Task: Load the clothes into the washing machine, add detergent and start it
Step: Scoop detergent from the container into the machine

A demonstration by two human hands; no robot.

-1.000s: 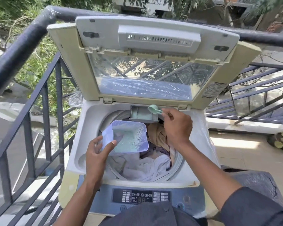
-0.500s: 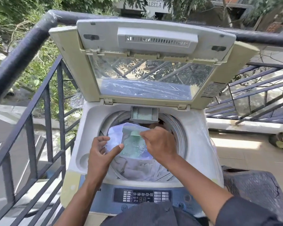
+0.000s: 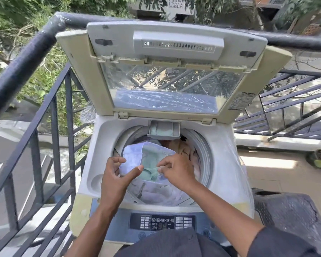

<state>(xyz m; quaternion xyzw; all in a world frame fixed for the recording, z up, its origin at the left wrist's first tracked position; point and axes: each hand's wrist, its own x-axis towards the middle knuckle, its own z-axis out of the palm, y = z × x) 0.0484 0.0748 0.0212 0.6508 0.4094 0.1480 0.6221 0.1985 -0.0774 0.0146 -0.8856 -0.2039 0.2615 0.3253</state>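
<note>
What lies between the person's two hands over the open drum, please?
In the head view, the clear detergent tub sits between the left hand and right hand, with a pale green scoop inside it, above the clothes.

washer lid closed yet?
No. The lid stands propped upright at the back, and the clothes in the open drum show below it.

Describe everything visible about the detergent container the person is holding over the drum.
The detergent container is a translucent, bluish-white plastic tub, roughly rectangular, with no lid on it. It is tilted, its opening facing the camera, and pale green powder shows inside. It is held above the clothes in the open drum. The left hand grips its left side, thumb across the front edge; the right hand reaches into it, pinching a thin green scoop handle.
</note>
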